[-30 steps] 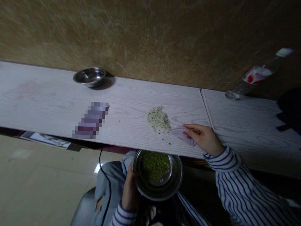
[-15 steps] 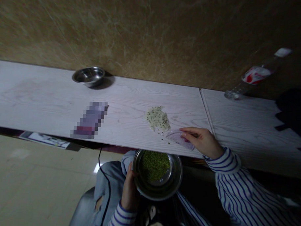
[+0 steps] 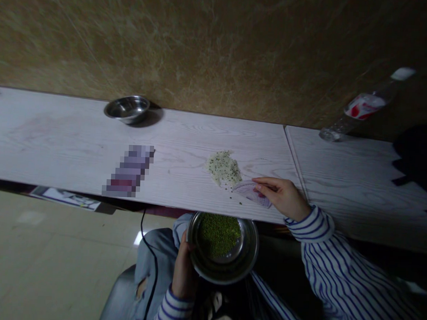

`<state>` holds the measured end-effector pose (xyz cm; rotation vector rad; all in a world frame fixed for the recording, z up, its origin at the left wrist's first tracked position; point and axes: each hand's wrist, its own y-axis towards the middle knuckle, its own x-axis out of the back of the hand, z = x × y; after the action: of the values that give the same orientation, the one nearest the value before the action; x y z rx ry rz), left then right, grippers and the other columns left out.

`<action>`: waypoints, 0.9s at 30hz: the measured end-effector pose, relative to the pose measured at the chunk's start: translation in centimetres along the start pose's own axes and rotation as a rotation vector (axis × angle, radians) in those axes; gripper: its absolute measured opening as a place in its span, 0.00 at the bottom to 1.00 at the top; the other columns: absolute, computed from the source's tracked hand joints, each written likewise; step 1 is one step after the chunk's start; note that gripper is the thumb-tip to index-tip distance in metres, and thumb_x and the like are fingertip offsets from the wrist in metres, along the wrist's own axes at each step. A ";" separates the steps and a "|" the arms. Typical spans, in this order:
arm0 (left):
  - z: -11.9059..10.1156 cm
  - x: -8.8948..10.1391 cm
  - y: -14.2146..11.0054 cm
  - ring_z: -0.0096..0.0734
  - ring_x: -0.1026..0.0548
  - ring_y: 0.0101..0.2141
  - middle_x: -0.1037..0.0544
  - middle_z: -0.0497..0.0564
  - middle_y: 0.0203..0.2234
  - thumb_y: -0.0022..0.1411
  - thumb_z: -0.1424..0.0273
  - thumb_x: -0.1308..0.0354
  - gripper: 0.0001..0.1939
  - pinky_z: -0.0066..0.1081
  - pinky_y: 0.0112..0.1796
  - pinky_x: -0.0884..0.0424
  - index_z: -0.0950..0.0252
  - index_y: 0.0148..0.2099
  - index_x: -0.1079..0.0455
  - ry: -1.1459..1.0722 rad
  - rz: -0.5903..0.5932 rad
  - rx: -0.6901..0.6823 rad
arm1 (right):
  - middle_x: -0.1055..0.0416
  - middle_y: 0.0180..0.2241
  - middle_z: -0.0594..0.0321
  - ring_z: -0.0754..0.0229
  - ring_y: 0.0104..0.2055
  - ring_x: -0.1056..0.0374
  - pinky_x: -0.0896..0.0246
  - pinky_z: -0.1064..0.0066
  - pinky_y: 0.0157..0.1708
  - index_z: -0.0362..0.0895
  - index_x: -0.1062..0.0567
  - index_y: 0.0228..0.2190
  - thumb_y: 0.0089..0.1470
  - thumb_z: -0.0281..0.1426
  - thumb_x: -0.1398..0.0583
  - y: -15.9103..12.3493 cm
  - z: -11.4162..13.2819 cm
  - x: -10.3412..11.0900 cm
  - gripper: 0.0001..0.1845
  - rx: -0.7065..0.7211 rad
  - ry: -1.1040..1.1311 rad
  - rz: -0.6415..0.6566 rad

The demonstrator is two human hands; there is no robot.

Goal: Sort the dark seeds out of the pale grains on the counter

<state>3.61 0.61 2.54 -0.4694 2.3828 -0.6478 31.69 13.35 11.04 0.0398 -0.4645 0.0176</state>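
Near the front edge of the pale wooden surface (image 3: 181, 177), the right hand (image 3: 286, 196) pinches a thin purple sheet (image 3: 246, 191), likely light, bendy, best held by its right end; the left hand (image 3: 184, 273) clasps a round steel bowl (image 3: 249, 257).

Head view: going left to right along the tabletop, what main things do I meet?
Metal bowl → pile of pale grains with dark specks → flat purple piece → right hand → plastic bottle. The pixelated patch is left out, since it overlaps the bowl's place in the order.
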 end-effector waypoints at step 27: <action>0.4 1.3 0.6 0.62 0.19 0.63 0.10 0.56 0.51 0.52 0.60 0.25 0.25 0.55 0.68 0.27 0.59 0.53 0.11 -0.015 0.064 0.028 | 0.08 0.39 0.51 0.49 0.37 0.10 0.11 0.62 0.40 0.47 0.06 0.44 0.60 0.41 0.26 0.5 0.2 -0.1 0.14 0.012 -0.005 -0.045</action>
<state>2.78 0.37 1.29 -0.3830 2.3618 -0.6458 31.47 13.80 11.17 0.0619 -0.4688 -0.0236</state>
